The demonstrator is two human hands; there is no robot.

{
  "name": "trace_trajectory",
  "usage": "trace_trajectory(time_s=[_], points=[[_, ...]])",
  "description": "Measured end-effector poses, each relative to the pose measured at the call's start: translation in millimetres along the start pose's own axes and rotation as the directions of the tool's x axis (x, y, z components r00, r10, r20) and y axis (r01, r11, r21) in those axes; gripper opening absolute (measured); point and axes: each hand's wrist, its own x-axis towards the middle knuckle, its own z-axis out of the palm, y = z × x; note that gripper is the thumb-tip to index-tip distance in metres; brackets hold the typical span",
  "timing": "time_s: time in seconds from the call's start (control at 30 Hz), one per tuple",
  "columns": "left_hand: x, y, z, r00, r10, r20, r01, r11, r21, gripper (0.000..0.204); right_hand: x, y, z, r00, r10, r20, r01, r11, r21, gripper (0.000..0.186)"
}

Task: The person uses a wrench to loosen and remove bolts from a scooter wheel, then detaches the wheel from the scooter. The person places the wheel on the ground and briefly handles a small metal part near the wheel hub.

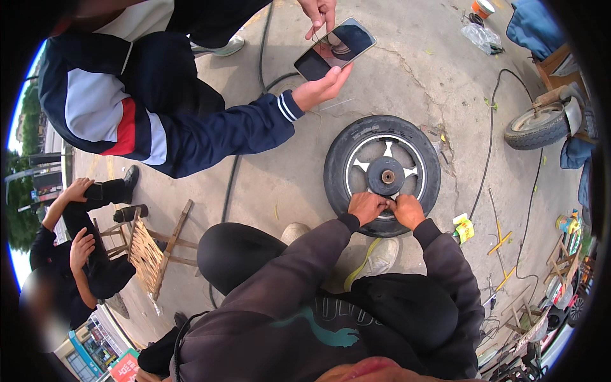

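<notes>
A wheel with a black tyre (428, 159) and silver-edged spokes lies flat on the concrete in front of me. At its centre is a round dark hub (386, 176) with a brass-coloured ring in the middle. My left hand (368, 208) and my right hand (407, 211) meet over the near side of the rim, just below the hub. Both have their fingers closed in a pinch, with the fingertips almost touching. Whatever they pinch is hidden or too small to make out. My shoes are close to the wheel's near edge.
At the upper left a person in a striped jacket holds a phone (335, 49) above the ground. A black hose (233, 184) runs along the left. Further left stands a woven stool (148, 258). On the right are a small wheel (538, 126), a yellow-handled tool (501, 243) and thin cables.
</notes>
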Motion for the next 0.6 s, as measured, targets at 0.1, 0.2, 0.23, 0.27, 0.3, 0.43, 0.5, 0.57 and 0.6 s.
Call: trace_trajectory(time_s=[0.1,0.2,0.23,0.27,0.3,0.43,0.5,0.57,0.6], points=[[0,-3,4,0.999,0.027,-0.030,-0.028,0.998,-0.051,0.017,6,8,13,0.996,-0.089,-0.023,0.088,0.994,-0.062,0.030],[3,-12,9,0.999,0.020,0.032,-0.023,0.995,0.099,0.019,3,0,12,0.930,-0.366,-0.033,0.341,0.893,-0.294,0.026],[5,-15,10,0.998,0.007,0.056,-0.016,0.986,0.166,0.020,3,-6,6,0.887,-0.461,-0.006,0.426,0.824,-0.374,0.025],[6,-18,11,1.000,0.024,0.017,-0.026,0.988,0.153,0.022,1,-10,0,0.859,-0.512,-0.016,0.462,0.787,-0.408,0.023],[2,-21,13,0.999,0.029,-0.014,-0.028,0.994,0.107,0.022,-2,-12,-2,0.897,-0.440,-0.029,0.405,0.849,-0.339,0.023],[1,-7,8,0.998,0.042,-0.047,-0.042,0.999,0.010,0.022,-11,-2,0,0.975,-0.175,-0.133,0.149,0.971,-0.189,0.021],[1,-4,9,0.998,0.045,-0.049,-0.045,0.999,0.000,0.021,-10,3,5,0.974,-0.149,-0.168,0.122,0.980,-0.159,0.022],[-1,-4,8,0.995,0.062,-0.075,-0.064,0.998,-0.015,0.019,-6,2,5,0.968,-0.196,-0.156,0.180,0.977,-0.111,0.024],[0,-4,7,0.997,0.053,-0.050,-0.052,0.999,0.015,0.018,-4,2,4,0.952,-0.265,-0.153,0.242,0.958,-0.155,0.024]])
